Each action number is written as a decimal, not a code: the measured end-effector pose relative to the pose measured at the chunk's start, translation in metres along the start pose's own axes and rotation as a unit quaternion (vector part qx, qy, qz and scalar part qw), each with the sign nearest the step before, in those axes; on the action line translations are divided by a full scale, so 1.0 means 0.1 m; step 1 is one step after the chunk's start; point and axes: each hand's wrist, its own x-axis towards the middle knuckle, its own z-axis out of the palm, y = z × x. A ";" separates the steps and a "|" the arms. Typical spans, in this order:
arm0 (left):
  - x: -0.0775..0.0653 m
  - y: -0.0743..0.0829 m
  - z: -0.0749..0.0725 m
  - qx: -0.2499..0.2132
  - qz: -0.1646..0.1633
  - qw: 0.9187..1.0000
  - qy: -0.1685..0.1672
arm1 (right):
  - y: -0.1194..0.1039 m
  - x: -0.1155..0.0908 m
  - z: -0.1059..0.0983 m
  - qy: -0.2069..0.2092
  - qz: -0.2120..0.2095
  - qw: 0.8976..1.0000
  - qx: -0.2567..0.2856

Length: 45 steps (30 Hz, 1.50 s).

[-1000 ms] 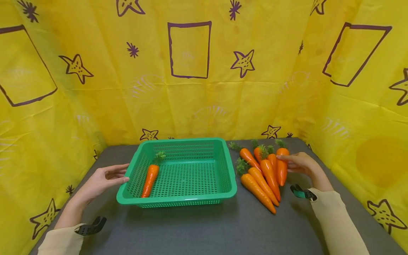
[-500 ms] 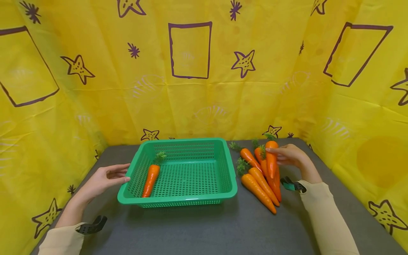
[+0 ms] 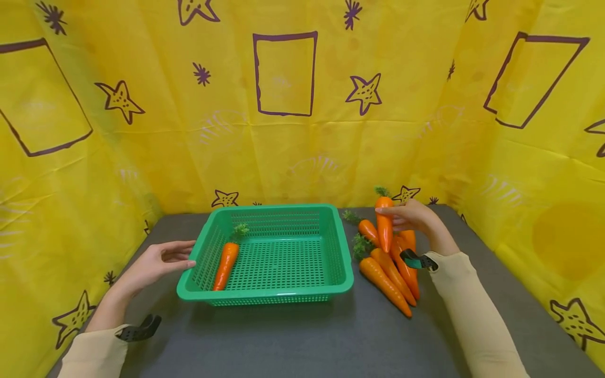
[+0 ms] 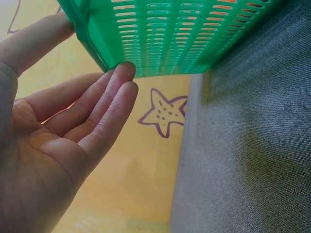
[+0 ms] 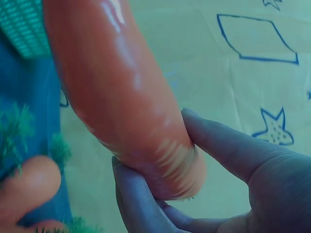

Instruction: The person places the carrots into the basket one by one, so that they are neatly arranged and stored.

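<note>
My right hand (image 3: pixel 418 219) pinches an orange carrot (image 3: pixel 385 223) near its leafy top, thumb on one side and fingers on the other. The carrot hangs tip down above the other carrots (image 3: pixel 385 283) on the table. In the right wrist view, its thick end (image 5: pixel 180 170) sits between my thumb and fingers. My left hand (image 3: pixel 158 265) rests at the left side of a green plastic basket (image 3: pixel 264 295). Its loosely extended fingers (image 4: pixel 109 114) touch the rim in the left wrist view. One carrot (image 3: pixel 227 265) with a green top lies inside the basket, along its left side.
The basket stands on a dark grey table (image 3: pixel 283 341), with the carrot pile just to its right. A yellow cloth (image 3: pixel 283 157) with drawn stars and frames surrounds the table at the back and both sides.
My right hand has lifted the carrot from the right side of the pile and carried it left and upward. The left hand has stayed at the basket.
</note>
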 end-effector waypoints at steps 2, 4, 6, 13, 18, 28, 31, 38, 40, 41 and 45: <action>0.00 0.00 -0.01 -0.002 0.000 1.000 -0.001 | -0.06 0.02 0.04 -0.006 -0.006 1.000 -0.004; 0.00 0.01 -0.01 -0.003 0.000 1.000 -0.003 | -0.11 0.04 0.08 -0.007 -0.010 1.000 -0.005; -0.01 0.01 -0.01 -0.005 0.000 1.000 -0.006 | -0.16 0.07 0.13 -0.014 -0.015 1.000 -0.011; -0.01 0.03 -0.03 -0.013 0.000 1.000 -0.015 | -0.36 0.13 0.29 -0.026 -0.030 0.999 -0.028; 0.01 0.04 -0.04 -0.013 -0.002 1.000 -0.021 | -0.53 0.17 0.44 -0.034 -0.029 0.999 -0.016; 0.03 -0.01 -0.04 -0.012 0.006 1.000 -0.021 | -0.80 0.31 0.75 -0.053 -0.037 0.998 -0.014; 0.03 -0.02 -0.05 -0.015 0.008 1.000 -0.022 | -0.86 0.34 0.84 -0.065 -0.041 0.997 -0.012; 0.04 -0.01 -0.05 -0.016 0.011 1.000 -0.022 | -0.95 0.40 1.06 -0.095 -0.041 0.995 -0.014; 0.04 -0.01 -0.05 -0.017 0.012 1.000 -0.022 | -0.97 0.40 1.12 -0.104 -0.041 0.994 -0.012; 0.04 -0.01 -0.05 -0.018 0.012 1.000 -0.022 | -0.98 0.41 1.15 -0.108 -0.040 0.993 -0.009; 0.03 -0.01 -0.05 -0.017 0.010 1.000 -0.022 | -1.03 0.41 1.27 -0.118 -0.043 0.992 -0.006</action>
